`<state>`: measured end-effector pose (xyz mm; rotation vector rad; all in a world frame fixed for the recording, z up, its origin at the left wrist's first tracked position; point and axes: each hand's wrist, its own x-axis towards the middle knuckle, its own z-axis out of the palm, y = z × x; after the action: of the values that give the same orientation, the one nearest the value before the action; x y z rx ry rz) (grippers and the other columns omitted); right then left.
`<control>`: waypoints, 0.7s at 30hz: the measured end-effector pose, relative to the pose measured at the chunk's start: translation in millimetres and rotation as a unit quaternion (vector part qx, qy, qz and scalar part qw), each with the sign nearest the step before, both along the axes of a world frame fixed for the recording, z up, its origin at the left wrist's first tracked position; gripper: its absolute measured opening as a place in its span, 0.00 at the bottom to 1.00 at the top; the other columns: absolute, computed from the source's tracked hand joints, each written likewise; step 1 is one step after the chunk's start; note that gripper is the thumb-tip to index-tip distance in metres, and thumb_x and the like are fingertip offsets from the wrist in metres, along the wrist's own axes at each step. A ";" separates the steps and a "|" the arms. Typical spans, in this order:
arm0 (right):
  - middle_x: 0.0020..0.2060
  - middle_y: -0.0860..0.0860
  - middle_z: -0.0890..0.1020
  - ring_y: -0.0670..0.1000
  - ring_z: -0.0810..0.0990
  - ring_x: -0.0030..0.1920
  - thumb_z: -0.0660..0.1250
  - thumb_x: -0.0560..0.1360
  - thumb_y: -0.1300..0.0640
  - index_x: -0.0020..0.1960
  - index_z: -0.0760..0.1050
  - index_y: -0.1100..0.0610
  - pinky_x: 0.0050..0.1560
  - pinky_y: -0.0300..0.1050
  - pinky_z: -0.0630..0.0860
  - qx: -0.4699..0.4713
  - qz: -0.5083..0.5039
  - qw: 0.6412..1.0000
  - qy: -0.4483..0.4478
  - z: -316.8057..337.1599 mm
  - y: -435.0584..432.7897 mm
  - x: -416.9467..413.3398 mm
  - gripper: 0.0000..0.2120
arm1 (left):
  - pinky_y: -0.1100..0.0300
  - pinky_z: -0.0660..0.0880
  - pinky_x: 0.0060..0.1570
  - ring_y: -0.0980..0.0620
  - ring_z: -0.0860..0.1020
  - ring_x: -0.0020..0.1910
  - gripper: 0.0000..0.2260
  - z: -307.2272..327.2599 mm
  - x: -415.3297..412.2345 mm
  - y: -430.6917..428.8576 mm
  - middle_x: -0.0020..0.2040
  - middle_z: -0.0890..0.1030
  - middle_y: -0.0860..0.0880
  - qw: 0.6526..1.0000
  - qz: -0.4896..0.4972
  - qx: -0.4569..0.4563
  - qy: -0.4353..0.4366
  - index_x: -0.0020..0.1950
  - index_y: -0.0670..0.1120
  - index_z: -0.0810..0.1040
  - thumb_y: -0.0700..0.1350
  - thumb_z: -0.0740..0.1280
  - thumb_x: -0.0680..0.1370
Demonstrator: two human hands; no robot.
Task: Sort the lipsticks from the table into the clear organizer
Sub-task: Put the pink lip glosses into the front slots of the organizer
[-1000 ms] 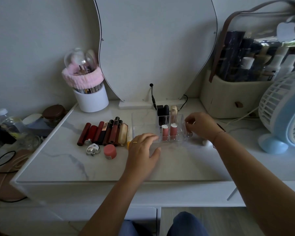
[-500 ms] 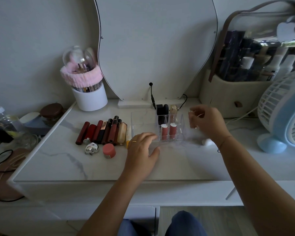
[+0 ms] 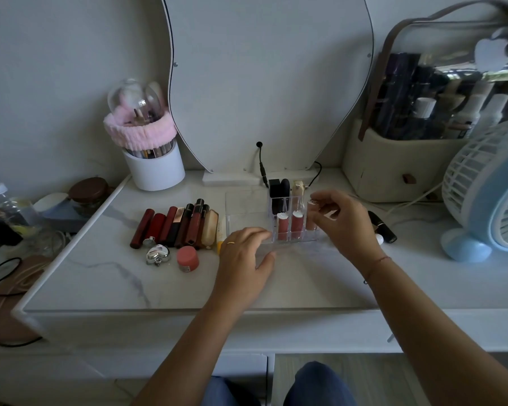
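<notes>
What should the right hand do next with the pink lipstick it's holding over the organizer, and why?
Probably lower it straight down and let go. The right hand holds a pink lipstick upright at the right end of the clear organizer, beside two pink tubes already standing in the front row. The left hand rests against the organizer's front edge, seemingly steadying it.

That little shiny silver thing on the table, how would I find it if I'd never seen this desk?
Start at the white cup with the pink headband at the back left of the marble table. Come forward to the row of lipsticks lying side by side. Just in front of that row sits the silver heart-shaped trinket, beside a round pink pot; it is the only mirror-bright metal piece there.
</notes>
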<state>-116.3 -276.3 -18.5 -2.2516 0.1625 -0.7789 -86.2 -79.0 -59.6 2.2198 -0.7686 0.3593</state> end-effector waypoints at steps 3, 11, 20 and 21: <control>0.43 0.45 0.79 0.44 0.78 0.42 0.72 0.70 0.60 0.54 0.77 0.55 0.44 0.31 0.73 -0.020 -0.004 1.000 -0.009 -1.1 -0.8 -0.4 0.13 | 0.52 0.67 0.62 0.52 0.72 0.60 0.13 0.7 -0.1 -0.1 0.57 0.78 0.52 1.000 0.001 -0.001 -0.001 0.58 0.47 0.78 0.44 0.68 0.74; 0.44 0.48 0.80 0.45 0.77 0.43 0.71 0.71 0.60 0.53 0.79 0.56 0.45 0.35 0.75 -0.052 -0.010 0.998 0.015 -4.9 -0.3 0.0 0.11 | 0.52 0.67 0.62 0.51 0.73 0.59 0.12 2.7 -1.9 0.2 0.56 0.78 0.53 1.000 0.006 0.002 0.001 0.58 0.47 0.78 0.44 0.68 0.74; 0.51 0.47 0.79 0.48 0.74 0.53 0.72 0.68 0.52 0.57 0.77 0.52 0.57 0.46 0.72 -0.132 0.023 0.987 0.088 6.8 -37.0 -31.4 0.18 | 0.49 0.68 0.61 0.50 0.73 0.58 0.12 4.8 -3.1 0.4 0.56 0.78 0.51 1.000 0.002 -0.004 0.002 0.57 0.46 0.78 0.43 0.69 0.74; 0.52 0.46 0.79 0.50 0.73 0.55 0.73 0.68 0.51 0.57 0.78 0.51 0.58 0.49 0.70 -0.147 0.019 0.983 0.108 7.1 -48.1 -38.6 0.18 | 0.48 0.68 0.61 0.50 0.73 0.58 0.12 5.2 -3.1 0.1 0.56 0.79 0.51 1.000 0.001 -0.004 0.002 0.57 0.46 0.79 0.43 0.69 0.73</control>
<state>-154.9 -324.4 -11.4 -2.6110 0.1134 -0.5647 -89.3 -78.9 -54.5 2.2123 -0.7616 0.3582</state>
